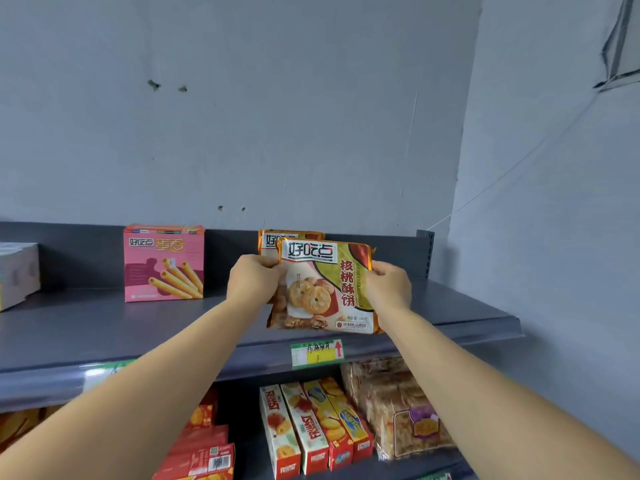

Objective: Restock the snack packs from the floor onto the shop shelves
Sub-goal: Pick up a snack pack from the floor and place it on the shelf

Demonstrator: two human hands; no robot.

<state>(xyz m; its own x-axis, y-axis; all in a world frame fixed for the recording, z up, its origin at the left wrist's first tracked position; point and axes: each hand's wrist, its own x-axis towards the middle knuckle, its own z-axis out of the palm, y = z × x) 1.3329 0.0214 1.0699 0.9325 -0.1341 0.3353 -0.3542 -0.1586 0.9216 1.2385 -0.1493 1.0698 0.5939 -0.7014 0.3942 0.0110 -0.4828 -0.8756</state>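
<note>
A cookie snack pack [323, 289] with orange edges and a green panel stands upright on the grey top shelf [450, 306], near its front edge. My left hand [254, 280] grips its left side and my right hand [389, 287] grips its right side. A second identical pack [273, 239] stands right behind it, mostly hidden, with only its top left corner showing. The floor and any packs on it are out of view.
A pink box of egg rolls [163, 262] stands further left on the top shelf, and a pale box [17, 271] sits at the far left. A green price tag [317, 354] hangs on the shelf rail. The lower shelf holds red and yellow biscuit boxes [311, 427] and clear-wrapped cakes [391, 403].
</note>
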